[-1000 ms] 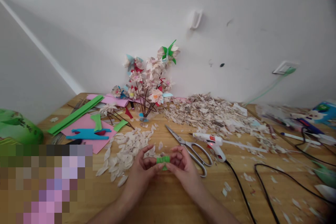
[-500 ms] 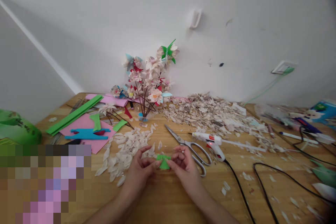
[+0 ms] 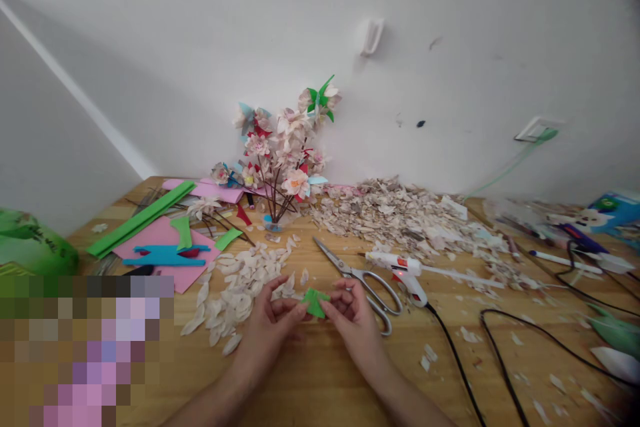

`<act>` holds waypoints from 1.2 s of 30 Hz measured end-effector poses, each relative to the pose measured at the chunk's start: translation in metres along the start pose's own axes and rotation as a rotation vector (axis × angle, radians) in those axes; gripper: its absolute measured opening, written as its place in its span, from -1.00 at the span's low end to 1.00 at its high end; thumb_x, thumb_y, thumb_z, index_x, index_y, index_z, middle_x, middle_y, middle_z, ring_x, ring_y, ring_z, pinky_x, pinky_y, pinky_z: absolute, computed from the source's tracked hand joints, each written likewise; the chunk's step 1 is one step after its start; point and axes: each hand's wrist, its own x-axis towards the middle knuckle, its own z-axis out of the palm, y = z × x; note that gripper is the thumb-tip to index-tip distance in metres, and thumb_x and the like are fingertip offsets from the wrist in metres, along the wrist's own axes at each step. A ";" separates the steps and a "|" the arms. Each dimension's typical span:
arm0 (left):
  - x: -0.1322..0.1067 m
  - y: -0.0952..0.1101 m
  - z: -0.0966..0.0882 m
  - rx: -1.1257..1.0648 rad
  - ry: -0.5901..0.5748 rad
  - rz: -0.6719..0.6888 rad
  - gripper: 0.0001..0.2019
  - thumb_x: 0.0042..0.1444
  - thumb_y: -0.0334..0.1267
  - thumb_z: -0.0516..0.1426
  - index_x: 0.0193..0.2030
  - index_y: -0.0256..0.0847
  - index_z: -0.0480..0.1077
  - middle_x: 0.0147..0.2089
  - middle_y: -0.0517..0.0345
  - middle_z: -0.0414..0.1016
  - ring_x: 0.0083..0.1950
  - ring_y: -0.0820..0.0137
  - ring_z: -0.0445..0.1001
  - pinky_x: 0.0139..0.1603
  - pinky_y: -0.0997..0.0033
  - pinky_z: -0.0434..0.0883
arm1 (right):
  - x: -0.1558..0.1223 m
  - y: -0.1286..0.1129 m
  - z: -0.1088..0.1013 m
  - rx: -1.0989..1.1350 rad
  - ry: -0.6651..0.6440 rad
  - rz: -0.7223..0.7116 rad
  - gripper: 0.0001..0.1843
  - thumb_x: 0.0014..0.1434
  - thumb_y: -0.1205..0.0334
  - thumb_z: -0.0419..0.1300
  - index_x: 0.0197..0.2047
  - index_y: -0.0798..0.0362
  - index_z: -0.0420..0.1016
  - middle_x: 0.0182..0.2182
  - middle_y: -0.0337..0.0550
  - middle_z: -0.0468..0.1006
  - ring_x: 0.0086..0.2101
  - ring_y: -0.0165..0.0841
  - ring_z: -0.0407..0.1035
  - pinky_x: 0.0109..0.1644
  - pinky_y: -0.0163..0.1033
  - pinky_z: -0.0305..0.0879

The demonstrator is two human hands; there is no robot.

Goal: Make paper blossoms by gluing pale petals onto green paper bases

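Observation:
A small piece of green crepe paper point(image 3: 315, 303) is stretched between my two hands above the front of the table. My left hand point(image 3: 275, 313) pinches its left edge between thumb and forefinger. The opposite edge is gripped by the thumb and fingers of my right hand point(image 3: 351, 310). Left of my left hand lies a heap of pale dried petals point(image 3: 245, 280). Silver-handled scissors point(image 3: 353, 271) rest just behind and right of my right hand, blades slightly apart. Farther right is a white hot glue gun point(image 3: 407, 273) with a small red light on.
A bunch of petal flowers on thin stems point(image 3: 287, 153) stands by the wall. Brown-white scraps point(image 3: 395, 220) cover the back right. Folded green paper point(image 3: 143, 217), a pink sheet point(image 3: 165, 237) and blue strips point(image 3: 173, 255) lie left. A black cord point(image 3: 455, 360) crosses the front right.
The green paper has been turned and spread between my fingers; it was bunched along its top and now shows a broader, flatter face. Both hands stay in nearly the same place.

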 end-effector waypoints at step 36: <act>0.002 -0.029 -0.003 0.310 -0.130 0.172 -0.43 -0.07 -0.39 0.09 0.11 -0.20 -0.01 -0.38 0.28 0.29 -0.41 0.50 0.34 -0.34 0.44 0.29 | 0.005 -0.054 -0.191 -1.020 0.105 0.007 -0.65 -0.23 -0.01 0.26 -0.40 -0.01 0.33 -0.51 -0.18 0.45 -0.48 -0.27 0.35 -0.43 -0.23 0.29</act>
